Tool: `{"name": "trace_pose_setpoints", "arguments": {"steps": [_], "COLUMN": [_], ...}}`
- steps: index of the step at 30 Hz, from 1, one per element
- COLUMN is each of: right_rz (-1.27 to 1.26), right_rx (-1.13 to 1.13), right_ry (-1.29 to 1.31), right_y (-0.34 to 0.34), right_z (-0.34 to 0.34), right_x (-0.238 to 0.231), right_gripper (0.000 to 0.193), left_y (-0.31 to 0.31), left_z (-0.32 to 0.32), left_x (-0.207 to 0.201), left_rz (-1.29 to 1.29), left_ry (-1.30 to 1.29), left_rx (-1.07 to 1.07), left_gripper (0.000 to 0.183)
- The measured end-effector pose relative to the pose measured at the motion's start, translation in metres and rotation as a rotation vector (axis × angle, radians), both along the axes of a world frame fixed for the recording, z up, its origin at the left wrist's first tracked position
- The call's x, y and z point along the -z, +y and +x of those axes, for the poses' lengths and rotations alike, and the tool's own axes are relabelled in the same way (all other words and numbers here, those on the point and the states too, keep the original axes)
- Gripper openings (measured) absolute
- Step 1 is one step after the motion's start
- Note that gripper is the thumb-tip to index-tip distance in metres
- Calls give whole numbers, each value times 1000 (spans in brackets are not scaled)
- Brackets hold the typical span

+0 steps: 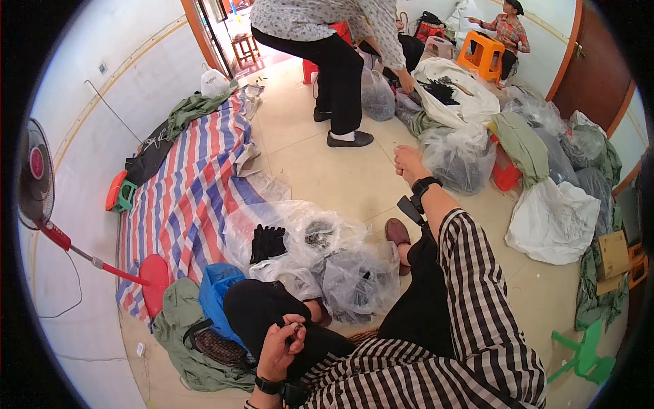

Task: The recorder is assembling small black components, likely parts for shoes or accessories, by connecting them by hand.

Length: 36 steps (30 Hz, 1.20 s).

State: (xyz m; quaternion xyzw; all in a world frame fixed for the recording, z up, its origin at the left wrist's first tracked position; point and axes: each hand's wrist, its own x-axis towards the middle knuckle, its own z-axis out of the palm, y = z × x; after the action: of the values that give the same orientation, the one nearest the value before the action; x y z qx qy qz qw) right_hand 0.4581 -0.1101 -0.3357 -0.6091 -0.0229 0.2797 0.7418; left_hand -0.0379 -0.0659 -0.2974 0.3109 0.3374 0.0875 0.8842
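My left hand (281, 349) is closed above my left thigh, its fingertips pinched round a small dark thing too small to name. Stretched far forward, my right hand (409, 164) has its fingers curled together over the floor; whether anything is in them is hidden. Beyond it lies a clear plastic bag (458, 160) filled with dark goods. In front of my knees, clear plastic bags (361, 283) hold dark items. A stack of black cloth pieces (268, 244), which look like gloves, rests on the plastic close to my left knee.
A striped sheet (191, 180) covers the left floor. The fan (42, 180) has a red base (155, 283). A person (334, 41) bends over bags ahead; another (507, 41) sits at the back near an orange stool (481, 54). White sacks (552, 221) and a green stool (584, 354) are right.
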Motion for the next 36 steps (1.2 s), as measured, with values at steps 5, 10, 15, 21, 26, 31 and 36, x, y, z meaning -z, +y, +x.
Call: {"name": "trace_pose_setpoints", "arguments": {"steps": [5, 10, 15, 21, 26, 31, 36], "right_rz": [-9, 9, 74, 139, -132, 108, 173], "right_rx": [-85, -144, -201, -368, -820, -1137, -1238], "right_ry": [-18, -19, -7, -7, -244, -352, -686], "right_y": [7, 9, 16, 3, 8, -26, -42], "right_z": [-9, -24, -52, -74, -205, -314, -337], "right_x": [-6, -24, -46, -45, -42, -53, -64], "right_gripper": [13, 16, 19, 15, 18, 22, 18], "left_y": [1, 0, -2, -11, -7, -10, -13], "left_z": [-3, -2, -11, 0, -8, 4, 7], "left_x": [8, 8, 4, -16, -22, -26, -12], "left_rz": [32, 44, 32, 189, 140, 127, 142], "left_ry": [-13, -27, -36, -41, -136, -146, -177], "left_rx": [7, 6, -36, -80, -131, -151, -95], "left_gripper": [16, 17, 16, 15, 16, 12, 11]}}
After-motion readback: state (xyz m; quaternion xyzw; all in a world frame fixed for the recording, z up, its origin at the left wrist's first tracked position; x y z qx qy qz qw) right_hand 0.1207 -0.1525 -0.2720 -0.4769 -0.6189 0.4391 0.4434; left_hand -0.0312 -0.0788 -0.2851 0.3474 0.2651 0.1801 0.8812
